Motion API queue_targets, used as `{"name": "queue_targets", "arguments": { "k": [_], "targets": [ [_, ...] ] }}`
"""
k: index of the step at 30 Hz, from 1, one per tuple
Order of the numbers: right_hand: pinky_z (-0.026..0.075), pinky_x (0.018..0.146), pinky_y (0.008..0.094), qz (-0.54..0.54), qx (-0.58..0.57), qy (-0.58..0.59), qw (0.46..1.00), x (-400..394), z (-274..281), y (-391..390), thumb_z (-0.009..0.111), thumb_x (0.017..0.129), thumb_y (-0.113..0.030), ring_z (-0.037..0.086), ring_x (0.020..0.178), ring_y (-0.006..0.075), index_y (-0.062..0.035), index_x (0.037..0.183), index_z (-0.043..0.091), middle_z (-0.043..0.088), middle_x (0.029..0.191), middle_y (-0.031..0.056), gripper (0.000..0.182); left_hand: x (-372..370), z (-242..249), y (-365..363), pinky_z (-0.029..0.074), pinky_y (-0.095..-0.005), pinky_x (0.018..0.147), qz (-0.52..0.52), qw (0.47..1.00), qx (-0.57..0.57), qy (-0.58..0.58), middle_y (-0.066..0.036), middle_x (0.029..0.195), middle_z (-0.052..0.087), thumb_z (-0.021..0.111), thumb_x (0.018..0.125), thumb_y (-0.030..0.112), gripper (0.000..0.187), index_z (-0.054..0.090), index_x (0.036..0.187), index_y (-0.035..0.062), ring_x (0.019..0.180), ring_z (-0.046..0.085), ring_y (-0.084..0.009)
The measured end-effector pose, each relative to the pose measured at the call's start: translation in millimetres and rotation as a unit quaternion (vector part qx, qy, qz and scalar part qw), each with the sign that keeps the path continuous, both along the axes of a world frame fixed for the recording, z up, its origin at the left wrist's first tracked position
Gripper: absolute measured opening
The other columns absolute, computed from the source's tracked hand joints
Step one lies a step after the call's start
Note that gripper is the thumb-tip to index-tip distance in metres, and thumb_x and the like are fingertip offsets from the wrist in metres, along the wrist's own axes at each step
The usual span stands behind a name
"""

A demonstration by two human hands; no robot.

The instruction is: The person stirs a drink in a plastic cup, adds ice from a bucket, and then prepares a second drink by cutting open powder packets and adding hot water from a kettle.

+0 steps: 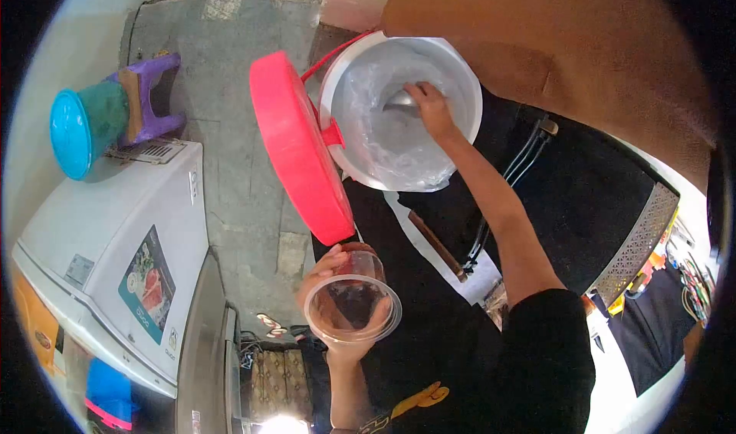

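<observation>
My left hand (345,311) is wrapped round a clear plastic cup (354,265), whose open rim faces me at the lower middle. Higher up, my right hand (431,106) reaches into a round white container (335,89) lined with clear plastic. Its fingers are closed on a metal scoop (402,100), partly hidden by the hand. What lies under the scoop inside the lining is hard to make out. The red lid (295,150) hangs open at the container's left side, just above the cup.
A white freezer (115,227) stands at the left, near a purple stool (153,100) and a blue-lidded tub (73,135). Right of the container are black tongs (529,150) on black cloth. A brown stick (437,242) lies below the container.
</observation>
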State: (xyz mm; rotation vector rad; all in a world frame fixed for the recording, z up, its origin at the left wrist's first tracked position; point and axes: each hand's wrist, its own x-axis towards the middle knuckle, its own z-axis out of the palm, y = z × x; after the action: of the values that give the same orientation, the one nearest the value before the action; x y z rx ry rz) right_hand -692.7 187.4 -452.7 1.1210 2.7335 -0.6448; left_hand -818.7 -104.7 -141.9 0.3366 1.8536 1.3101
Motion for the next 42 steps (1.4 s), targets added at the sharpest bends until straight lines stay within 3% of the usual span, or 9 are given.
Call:
{"name": "queue_targets", "arguments": {
  "k": [4,10,16,20,22,28,32,35,42],
  "targets": [
    [0.054,0.080,0.0434,0.001,0.067,0.103,0.992,-19.2,15.1,11.7,0.052,0.082,-0.003,0.060,0.101,0.0328,-0.0221,0.124,0.059,0.059,0.113,0.0116,0.047,-0.8,-3.7,4.9,0.041,-0.0438,0.102,0.008,1.000,0.014,-0.003,-0.016,0.121,0.053,0.083,0.063,0.003,0.078,0.039,0.126,0.0061,0.116,0.053,-0.0303],
    [0.053,0.082,0.0447,0.018,0.046,-0.081,0.996,-19.1,-56.6,-7.1,0.048,0.088,-0.011,0.064,0.095,0.0376,-0.0238,0.126,0.056,0.060,0.113,0.0169,0.041,-0.6,-7.4,15.5,0.041,-0.0452,0.102,0.011,1.000,0.024,0.006,-0.017,0.120,0.052,0.084,0.063,0.003,0.077,0.038,0.125,0.0064,0.116,0.053,-0.0312],
    [0.052,0.087,0.0443,0.084,0.020,-0.122,0.989,-11.8,-35.8,0.1,0.053,0.087,-0.013,0.063,0.099,0.0338,-0.0260,0.124,0.058,0.060,0.110,0.0124,0.039,-6.9,-11.9,18.7,0.041,-0.0466,0.103,0.015,0.999,0.051,0.013,-0.018,0.120,0.052,0.084,0.063,0.004,0.077,0.038,0.124,0.0067,0.115,0.053,-0.0320],
    [0.052,0.083,0.0473,0.153,-0.009,-0.081,0.985,-14.7,-39.0,4.9,0.056,0.083,-0.009,0.064,0.091,0.0365,-0.0227,0.126,0.058,0.064,0.105,0.0169,0.045,-5.7,-10.2,17.5,0.041,-0.0476,0.103,0.020,0.998,0.059,0.015,-0.018,0.120,0.052,0.085,0.063,0.004,0.077,0.037,0.123,0.0069,0.115,0.053,-0.0326],
    [0.051,0.085,0.0456,0.056,-0.068,-0.017,0.996,-35.5,-41.3,11.8,0.059,0.077,-0.002,0.065,0.092,0.0360,-0.0168,0.119,0.063,0.066,0.103,0.0183,0.045,-4.7,-15.7,28.7,0.040,-0.0480,0.103,0.020,0.997,0.073,0.015,-0.019,0.119,0.052,0.085,0.063,0.004,0.077,0.037,0.123,0.0070,0.115,0.053,-0.0329],
    [0.049,0.087,0.0448,0.074,-0.173,-0.040,0.981,-54.1,-25.0,12.3,0.054,0.069,0.008,0.063,0.098,0.0386,-0.0073,0.105,0.069,0.066,0.101,0.0212,0.042,-1.5,-5.2,27.6,0.040,-0.0491,0.105,0.003,0.998,0.063,0.026,-0.018,0.119,0.052,0.085,0.063,0.005,0.077,0.037,0.124,0.0079,0.115,0.053,-0.0324],
    [0.048,0.088,0.0447,0.092,-0.201,0.022,0.975,-21.8,-34.7,-15.9,0.051,0.068,0.011,0.063,0.098,0.0387,-0.0072,0.106,0.069,0.066,0.102,0.0210,0.046,-1.2,-0.1,30.6,0.040,-0.0482,0.105,0.013,0.996,0.088,0.023,-0.017,0.119,0.052,0.084,0.064,0.005,0.076,0.038,0.124,0.0076,0.115,0.053,-0.0321],
    [0.050,0.086,0.0455,-0.008,-0.180,0.108,0.978,-7.0,-45.3,-19.8,0.059,0.073,0.005,0.064,0.095,0.0375,-0.0136,0.111,0.068,0.067,0.101,0.0203,0.044,-1.0,7.0,35.0,0.040,-0.0477,0.104,0.014,0.994,0.105,0.038,-0.017,0.119,0.052,0.084,0.064,0.005,0.076,0.038,0.124,0.0076,0.115,0.053,-0.0319],
    [0.051,0.086,0.0378,-0.060,-0.267,-0.008,0.962,-36.1,-4.2,11.1,0.055,0.077,0.006,0.067,0.094,0.0333,-0.0069,0.108,0.070,0.068,0.103,0.0187,0.037,-6.8,36.8,24.7,0.041,-0.0456,0.104,0.013,0.994,0.097,0.052,-0.016,0.119,0.053,0.084,0.065,0.005,0.073,0.039,0.124,0.0068,0.117,0.053,-0.0318]
  ]
}}
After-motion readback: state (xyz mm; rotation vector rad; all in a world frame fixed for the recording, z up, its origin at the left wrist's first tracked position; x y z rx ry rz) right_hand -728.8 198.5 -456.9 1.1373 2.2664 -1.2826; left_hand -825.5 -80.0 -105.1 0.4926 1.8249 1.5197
